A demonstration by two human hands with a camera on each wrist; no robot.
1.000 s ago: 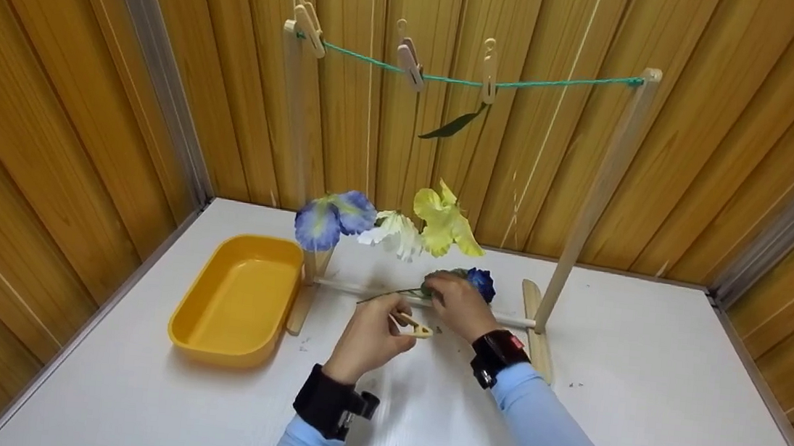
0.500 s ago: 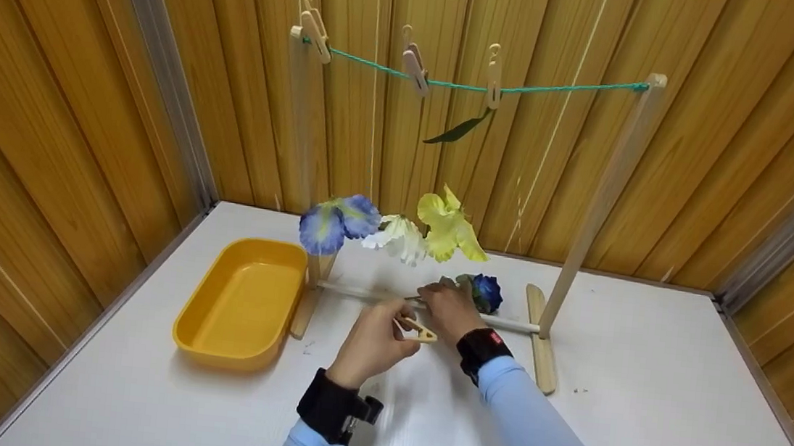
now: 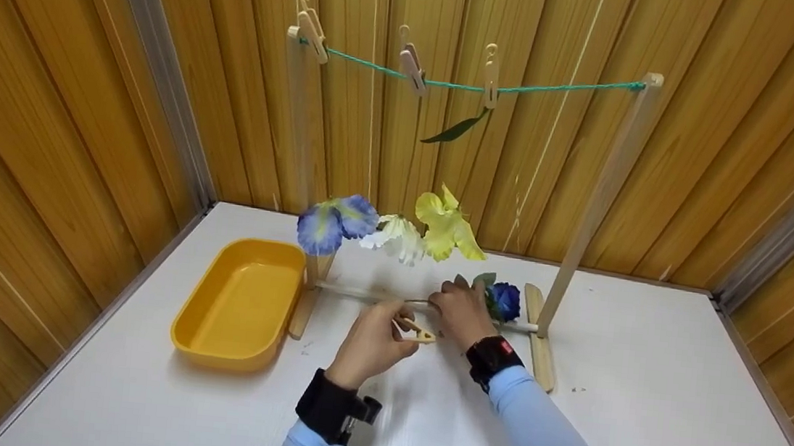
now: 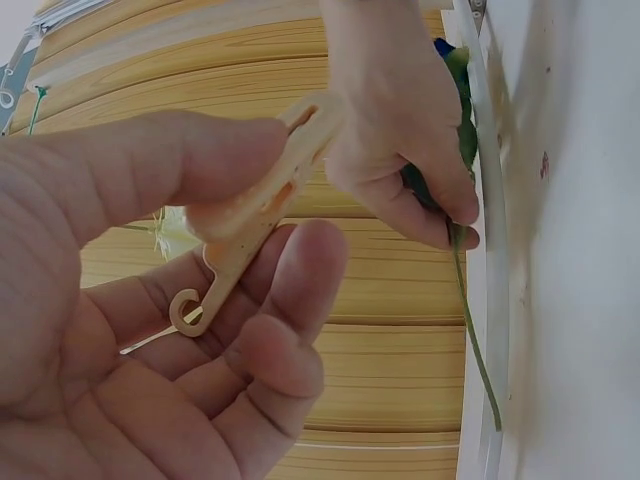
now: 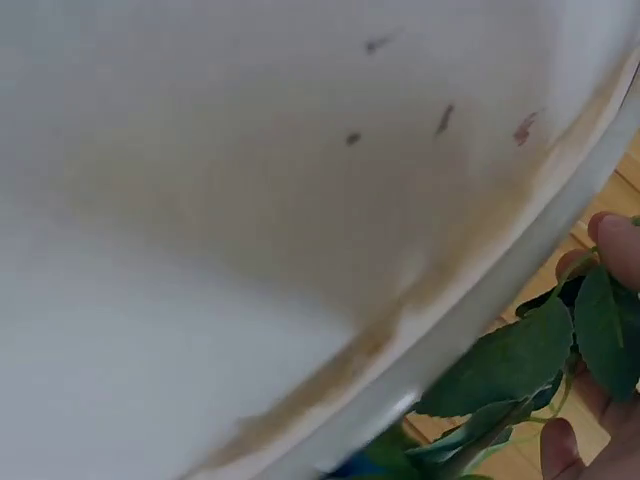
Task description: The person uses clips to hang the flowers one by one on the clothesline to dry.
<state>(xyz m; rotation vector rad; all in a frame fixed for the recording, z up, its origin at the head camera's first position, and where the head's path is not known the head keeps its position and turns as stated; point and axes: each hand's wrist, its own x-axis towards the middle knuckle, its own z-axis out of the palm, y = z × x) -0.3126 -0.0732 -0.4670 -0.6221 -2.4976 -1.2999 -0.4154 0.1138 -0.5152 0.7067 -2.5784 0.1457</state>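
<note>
My left hand (image 3: 371, 341) pinches a beige clothespin (image 4: 262, 190) with a hooked end between thumb and fingers. Low over the table by the rack's white bottom bar, my right hand (image 3: 462, 313) grips the stem (image 4: 472, 335) of an artificial blue rose (image 3: 504, 301). Green leaves (image 5: 520, 360) on that stem lie among the right fingers in the right wrist view. The bloom sticks out to the right of this hand, and the bare stem runs left toward the left hand. In the right wrist view only some fingertips of the hand show.
A wooden rack carries a teal cord (image 3: 454, 85) with three clothespins. Blue-violet (image 3: 335, 224), white (image 3: 395, 239) and yellow (image 3: 448, 224) flowers hang below it, heads down. A yellow tray (image 3: 239, 306) stands at the left. Wood-patterned walls enclose the table.
The right hand first shifted left along the stem, then moved back right with the blue rose, which now lies farther right and slightly nearer. The left hand stays almost still with its clothespin.
</note>
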